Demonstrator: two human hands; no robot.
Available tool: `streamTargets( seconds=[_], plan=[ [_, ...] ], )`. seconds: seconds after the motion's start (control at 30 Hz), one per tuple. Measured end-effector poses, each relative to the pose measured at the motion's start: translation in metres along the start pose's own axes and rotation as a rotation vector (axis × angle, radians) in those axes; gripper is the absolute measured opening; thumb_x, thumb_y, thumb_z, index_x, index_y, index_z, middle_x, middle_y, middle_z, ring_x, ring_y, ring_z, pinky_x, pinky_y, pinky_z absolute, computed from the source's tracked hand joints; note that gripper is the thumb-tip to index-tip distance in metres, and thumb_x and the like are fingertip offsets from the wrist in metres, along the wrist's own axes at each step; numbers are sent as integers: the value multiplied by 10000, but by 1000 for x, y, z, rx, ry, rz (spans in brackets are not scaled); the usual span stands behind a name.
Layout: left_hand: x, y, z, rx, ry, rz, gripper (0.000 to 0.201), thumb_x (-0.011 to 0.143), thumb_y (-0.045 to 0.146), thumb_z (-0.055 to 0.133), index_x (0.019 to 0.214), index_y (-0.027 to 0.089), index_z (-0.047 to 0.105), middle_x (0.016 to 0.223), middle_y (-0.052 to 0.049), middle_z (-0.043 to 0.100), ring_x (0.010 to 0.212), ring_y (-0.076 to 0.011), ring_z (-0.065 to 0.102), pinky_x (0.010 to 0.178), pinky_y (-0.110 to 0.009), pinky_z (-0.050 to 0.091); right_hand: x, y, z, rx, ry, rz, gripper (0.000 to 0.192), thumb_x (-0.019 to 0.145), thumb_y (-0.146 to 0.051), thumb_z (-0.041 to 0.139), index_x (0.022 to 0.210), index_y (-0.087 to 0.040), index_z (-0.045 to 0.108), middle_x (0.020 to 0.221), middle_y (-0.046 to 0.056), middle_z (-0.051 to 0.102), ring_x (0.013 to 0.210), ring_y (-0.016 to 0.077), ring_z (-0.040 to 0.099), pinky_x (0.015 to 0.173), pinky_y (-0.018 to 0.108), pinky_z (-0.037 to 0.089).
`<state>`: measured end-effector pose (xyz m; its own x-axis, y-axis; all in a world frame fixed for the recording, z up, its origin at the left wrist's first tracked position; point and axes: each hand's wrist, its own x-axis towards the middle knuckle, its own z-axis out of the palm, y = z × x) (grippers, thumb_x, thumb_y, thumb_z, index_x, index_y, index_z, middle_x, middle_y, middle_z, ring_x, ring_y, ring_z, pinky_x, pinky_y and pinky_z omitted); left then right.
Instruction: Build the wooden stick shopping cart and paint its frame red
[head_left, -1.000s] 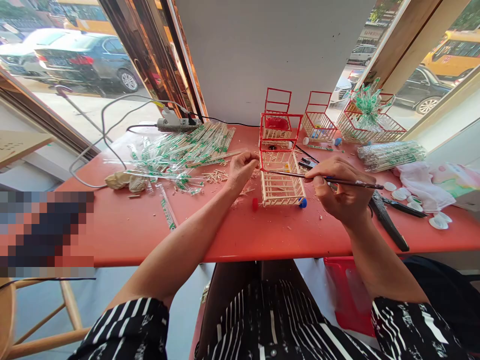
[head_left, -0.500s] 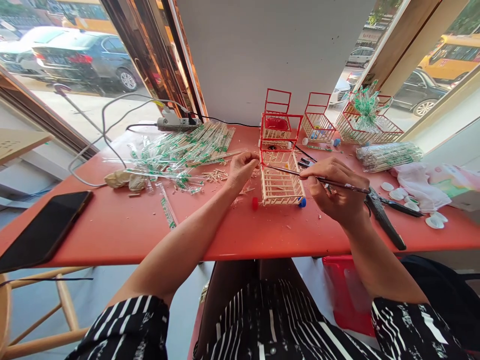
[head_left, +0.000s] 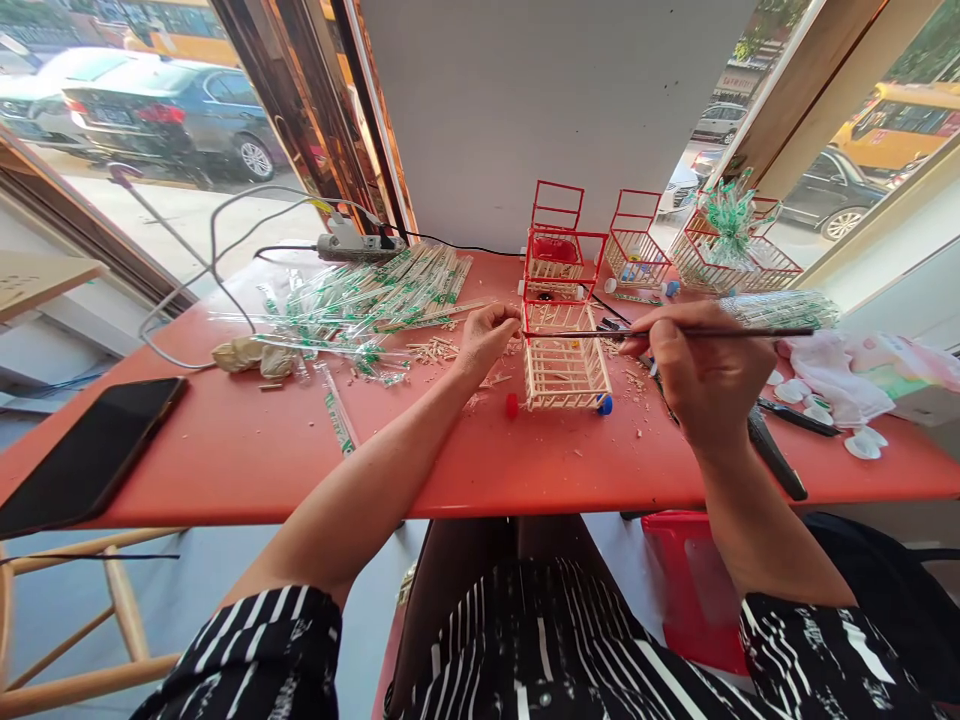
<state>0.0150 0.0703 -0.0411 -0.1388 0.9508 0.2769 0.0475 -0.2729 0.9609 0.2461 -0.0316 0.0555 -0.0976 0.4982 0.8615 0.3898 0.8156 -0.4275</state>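
A small shopping cart made of thin wooden sticks (head_left: 568,385) stands in front of me, with a red painted handle frame and red and blue wheels. My left hand (head_left: 489,338) is closed, thumb and fingertips pinched at the cart's upper left edge. In my right hand (head_left: 701,375), fingers wrap round a slim dark paintbrush (head_left: 772,333). The brush lies almost level across the cart, its tip by the red frame near my left fingertips. Whether the tip touches the frame is too small to tell.
Behind stand more stick carts (head_left: 637,255), one holding a green-white plastic bunch (head_left: 729,225). Wrapped chopsticks (head_left: 375,290) pile up at left near a power strip (head_left: 360,247). A phone (head_left: 90,450) lies at the left edge. Black-handled tools (head_left: 776,455) and white caps (head_left: 866,443) are at right.
My right hand has turned and risen slightly, so the brush has gone from slanting to nearly level. The left hand and the cart stay in place.
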Motion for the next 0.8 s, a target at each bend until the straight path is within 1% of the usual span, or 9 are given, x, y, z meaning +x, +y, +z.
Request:
streamTargets(
  seconds=[0.03,0.1,0.17,0.23,0.37,0.43,0.53,0.7,0.8],
  plan=[
    [0,1,0,-7,-5,-10,161,658,263,584,709,207,726,707,-9,689,728,-171,645,674,-256,497,1,0,1,33,20,49,204,1057,-352,678,900,-277,784,852,2,812,624,143,746,609,318,637],
    [1,2,0,-23,-16,-26,167,649,242,585,699,202,739,710,-11,706,715,-164,641,672,-251,510,5,1,3,80,18,116,206,1042,-357,708,867,-272,775,826,-8,807,592,125,733,584,285,637],
    [1,3,0,-44,-21,-32,158,646,229,590,682,200,740,706,-14,714,707,-161,643,658,-245,515,9,4,5,94,-9,168,196,1027,-362,731,863,-260,769,802,-12,813,583,125,739,581,273,648],
    [2,2,0,-59,-30,-36,144,651,232,598,677,197,735,703,-16,710,701,-159,645,636,-240,507,12,8,7,85,-10,188,216,1026,-385,741,860,-250,766,768,-8,813,569,132,745,574,275,652],
    [2,0,0,-51,-43,-58,145,647,247,598,699,191,721,699,-13,681,676,-149,633,579,-228,457,19,18,12,79,32,112,255,1024,-444,756,847,-261,770,705,-7,799,544,139,746,528,274,625],
    [2,0,0,-56,-47,-64,147,641,252,593,699,193,714,686,-8,666,656,-144,620,553,-224,436,22,20,14,67,17,123,240,1031,-437,747,877,-255,775,713,-7,805,573,148,764,552,282,640],
    [2,-2,0,-83,-60,-54,159,639,253,597,707,190,726,685,-10,668,656,-144,626,540,-215,435,27,20,16,29,-15,139,275,1044,-479,725,894,-251,760,726,-6,803,607,158,773,583,304,656],
    [4,-6,0,-104,-60,-86,176,647,248,628,756,184,750,685,-18,683,644,-152,643,491,-206,396,36,27,23,45,-36,68,294,1044,-518,725,904,-261,756,757,3,808,639,161,789,613,309,662],
    [5,-7,0,-110,-57,-80,163,649,244,615,734,184,741,696,-20,694,659,-147,649,518,-207,416,40,33,27,51,-26,18,325,1032,-575,732,883,-287,754,730,-1,796,620,165,786,593,313,656]
  ],
)
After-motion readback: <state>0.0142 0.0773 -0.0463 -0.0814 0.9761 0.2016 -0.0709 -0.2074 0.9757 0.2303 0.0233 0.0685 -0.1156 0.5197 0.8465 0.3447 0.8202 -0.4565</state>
